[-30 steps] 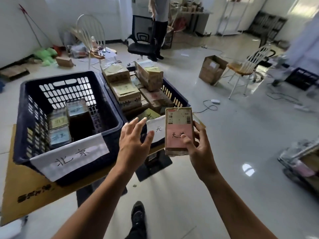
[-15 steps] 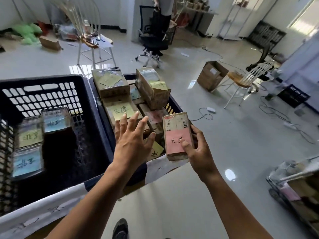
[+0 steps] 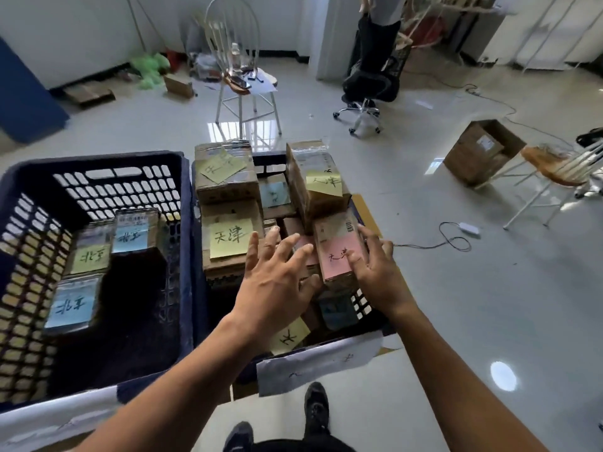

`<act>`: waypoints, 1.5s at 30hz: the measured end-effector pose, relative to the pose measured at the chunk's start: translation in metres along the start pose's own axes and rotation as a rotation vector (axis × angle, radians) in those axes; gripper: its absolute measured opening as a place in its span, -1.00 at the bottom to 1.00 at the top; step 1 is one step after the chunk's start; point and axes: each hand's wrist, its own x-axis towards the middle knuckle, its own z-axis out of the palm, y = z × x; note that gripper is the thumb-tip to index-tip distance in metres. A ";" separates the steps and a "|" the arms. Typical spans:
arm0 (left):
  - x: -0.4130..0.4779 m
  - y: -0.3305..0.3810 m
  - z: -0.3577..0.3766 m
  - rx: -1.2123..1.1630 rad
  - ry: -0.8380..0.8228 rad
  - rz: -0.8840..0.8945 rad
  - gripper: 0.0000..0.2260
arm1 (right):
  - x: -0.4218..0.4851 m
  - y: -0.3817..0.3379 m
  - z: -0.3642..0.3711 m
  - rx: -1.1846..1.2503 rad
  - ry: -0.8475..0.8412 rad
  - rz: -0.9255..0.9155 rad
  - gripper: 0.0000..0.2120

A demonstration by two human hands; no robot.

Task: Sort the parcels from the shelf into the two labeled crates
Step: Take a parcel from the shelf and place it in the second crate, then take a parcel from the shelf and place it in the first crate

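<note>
Two dark blue crates stand side by side. The left crate (image 3: 98,164) holds three parcels with blue and yellow notes. The right crate (image 3: 365,308) is piled with several cardboard parcels carrying yellow and blue notes. My right hand (image 3: 375,272) grips a small parcel with a pink note (image 3: 337,252) and holds it down among the parcels at the right crate's near right side. My left hand (image 3: 277,278) hovers with fingers spread just left of that parcel, above the pile.
White paper labels hang on the near walls of both crates (image 3: 313,363). A white chair (image 3: 241,76), an office chair (image 3: 368,83) with a person beside it, a cardboard box (image 3: 479,151) and a cable (image 3: 453,239) occupy the floor beyond. My shoes (image 3: 315,409) show below.
Both hands moved forward and down over the right crate. The pink-note parcel went from held upright in front of the crate to lowered among the parcels inside it.
</note>
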 end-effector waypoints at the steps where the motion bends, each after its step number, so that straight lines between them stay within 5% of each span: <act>1: 0.004 0.002 0.000 0.014 -0.007 -0.005 -0.41 | 0.005 0.002 0.002 -0.025 -0.027 -0.022 -0.48; 9: 0.033 0.014 0.028 0.074 -0.078 -0.108 -0.45 | 0.022 0.017 0.000 -0.635 -0.116 -0.196 -0.38; 14: 0.036 0.029 0.045 0.044 -0.088 -0.208 -0.42 | 0.054 0.042 -0.022 -0.630 -0.416 -0.284 -0.27; 27: 0.021 0.059 0.050 0.093 0.068 -0.364 -0.47 | 0.052 0.056 -0.022 -0.410 -0.407 -0.375 -0.39; 35: 0.001 0.056 0.022 0.103 0.202 -0.413 -0.45 | 0.025 0.012 -0.039 -0.345 -0.408 -0.506 -0.30; 45: -0.147 0.035 -0.048 0.159 0.392 -0.648 -0.45 | -0.073 -0.078 0.013 -0.318 -0.426 -0.724 -0.30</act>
